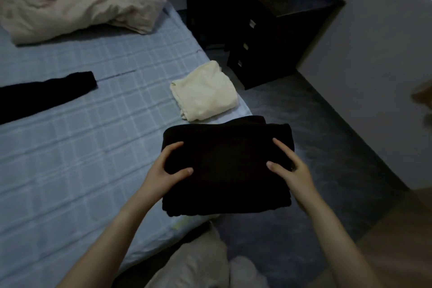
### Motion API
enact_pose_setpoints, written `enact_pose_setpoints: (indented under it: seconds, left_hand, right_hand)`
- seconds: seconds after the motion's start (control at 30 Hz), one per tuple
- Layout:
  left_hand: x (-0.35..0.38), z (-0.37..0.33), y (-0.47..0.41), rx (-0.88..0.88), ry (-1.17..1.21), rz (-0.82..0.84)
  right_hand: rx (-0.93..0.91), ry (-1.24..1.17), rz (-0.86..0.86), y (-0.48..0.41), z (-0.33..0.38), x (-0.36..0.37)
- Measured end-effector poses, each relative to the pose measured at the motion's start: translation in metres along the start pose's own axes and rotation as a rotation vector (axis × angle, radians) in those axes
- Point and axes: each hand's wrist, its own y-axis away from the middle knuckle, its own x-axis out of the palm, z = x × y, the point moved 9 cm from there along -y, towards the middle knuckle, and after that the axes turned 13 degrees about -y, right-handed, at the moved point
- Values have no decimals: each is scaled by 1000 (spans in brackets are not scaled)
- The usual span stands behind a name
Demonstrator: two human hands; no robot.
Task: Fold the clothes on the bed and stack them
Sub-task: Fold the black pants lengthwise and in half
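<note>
Already we are gripping the folded black garment (226,168) with left hand (163,175) and right hand (292,170), fingers (279,147) clamping its sides; a folded cream garment (204,91) is waiting at twelve o'clock, an unfolded black piece (44,93) at ten.

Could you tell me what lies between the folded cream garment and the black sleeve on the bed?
Only bare checked sheet separates the cream garment from the black sleeve, in the head view.

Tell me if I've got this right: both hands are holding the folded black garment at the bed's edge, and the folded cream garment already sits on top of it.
Not quite. In the head view the folded cream garment lies on the bed beyond the folded black garment, not on top of it. The left hand and right hand do hold the black one.
</note>
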Motion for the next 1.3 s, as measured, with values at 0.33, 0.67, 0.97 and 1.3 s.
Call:
enact_pose_setpoints:
  seconds: [0.33, 0.67, 0.97, 1.3]
  left_hand:
    - [94, 51, -145, -251, 123, -161]
    - [162, 140, -197, -547, -175, -257]
    - [202, 63, -255, -172, -1107, -281]
    - [221, 99, -279, -261, -1180, -171]
  right_hand:
    - [112, 170, 276, -247, -62, -34]
    - [147, 456, 411, -330, -166, -39]
    - [-641, 1185, 633, -327, -153, 57]
    - [-655, 1197, 593, -354, -198, 54]
